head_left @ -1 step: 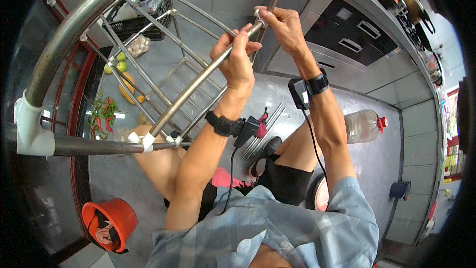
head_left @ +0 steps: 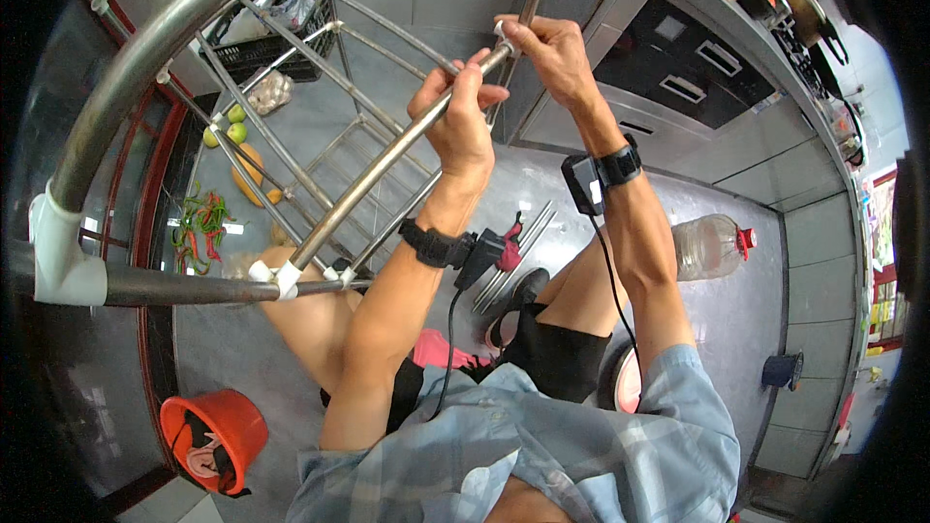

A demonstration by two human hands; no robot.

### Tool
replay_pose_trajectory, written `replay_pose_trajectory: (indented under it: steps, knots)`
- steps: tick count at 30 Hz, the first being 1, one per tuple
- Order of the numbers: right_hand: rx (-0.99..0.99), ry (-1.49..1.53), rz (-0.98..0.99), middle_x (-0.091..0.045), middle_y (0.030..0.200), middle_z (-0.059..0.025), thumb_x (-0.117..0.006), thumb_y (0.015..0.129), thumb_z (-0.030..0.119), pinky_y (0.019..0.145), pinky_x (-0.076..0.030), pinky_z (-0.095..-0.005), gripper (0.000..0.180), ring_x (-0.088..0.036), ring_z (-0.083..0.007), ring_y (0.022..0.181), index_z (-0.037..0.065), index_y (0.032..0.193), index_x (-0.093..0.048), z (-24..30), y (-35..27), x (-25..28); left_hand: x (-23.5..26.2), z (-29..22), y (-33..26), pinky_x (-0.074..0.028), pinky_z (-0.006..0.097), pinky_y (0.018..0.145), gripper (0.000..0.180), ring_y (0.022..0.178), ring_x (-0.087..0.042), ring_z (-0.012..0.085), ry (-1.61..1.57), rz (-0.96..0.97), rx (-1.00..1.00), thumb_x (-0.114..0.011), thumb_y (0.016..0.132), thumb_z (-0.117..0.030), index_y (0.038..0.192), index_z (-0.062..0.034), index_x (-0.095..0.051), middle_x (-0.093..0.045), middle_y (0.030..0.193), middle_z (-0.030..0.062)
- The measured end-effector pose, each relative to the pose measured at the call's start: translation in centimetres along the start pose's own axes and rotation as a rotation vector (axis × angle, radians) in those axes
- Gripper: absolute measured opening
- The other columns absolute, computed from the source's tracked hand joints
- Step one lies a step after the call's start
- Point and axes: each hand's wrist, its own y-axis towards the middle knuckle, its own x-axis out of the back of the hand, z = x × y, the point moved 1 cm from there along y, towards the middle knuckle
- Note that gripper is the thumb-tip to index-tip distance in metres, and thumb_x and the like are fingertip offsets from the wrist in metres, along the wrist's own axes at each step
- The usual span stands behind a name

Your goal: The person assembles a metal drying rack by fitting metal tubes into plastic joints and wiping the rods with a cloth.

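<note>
A rack frame of steel tubes joined by white plastic connectors fills the upper left, with a thick tube and a large white elbow connector point(head_left: 66, 252) nearest me. My left hand point(head_left: 455, 111) is closed round a slanting metal tube point(head_left: 373, 169) of this rack, close to its upper end. At that end my right hand point(head_left: 550, 53) grips the joint, thumb and fingers round a small white connector point(head_left: 502, 29) where the slanting tube meets an upright one. The right fingertips are partly hidden behind the joint. A lower white connector point(head_left: 287, 278) joins the slanting tube to a crossbar.
Several loose metal tubes point(head_left: 523, 257) lie on the floor by my foot. Chillies point(head_left: 201, 223), green fruit point(head_left: 235, 121) and a black crate point(head_left: 281, 48) are beyond the rack. An orange bucket point(head_left: 218, 436) stands lower left, a plastic bottle point(head_left: 707, 246) right, a cabinet point(head_left: 678, 63) upper right.
</note>
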Motion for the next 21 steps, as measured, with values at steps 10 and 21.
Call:
replay_pose_trajectory:
  steps: [10, 21]
  knots:
    - [-0.03, 0.053, 0.059, -0.067, 0.085, -0.0069, -0.059, 0.094, 0.041, 0.065, -0.049, -0.0301, 0.044, -0.059, -0.0119, 0.08, 0.002, 0.111, -0.07, 0.1, -0.7, 1.5, -0.6, -0.2, -0.6, -0.048, 0.02, 0.05, 0.018, 0.066, -0.066, 0.0124, 0.077, -0.004, 0.047, -0.059, 0.091, -0.018, 0.091, -0.0003, -0.057, -0.071, 0.101, 0.0138]
    - [-0.162, 0.653, 0.343, -0.055, 0.133, -0.0203, -0.029, 0.095, 0.068, 0.098, -0.045, -0.0522, 0.077, -0.054, -0.0293, 0.122, 0.01, 0.145, -0.039, -3.2, 8.5, 5.3, -0.8, 0.1, -0.4, -0.055, 0.026, 0.06, 0.031, 0.086, -0.069, 0.0218, 0.083, 0.023, 0.061, -0.056, 0.093, -0.022, 0.114, 0.001, -0.049, -0.069, 0.103, 0.018]
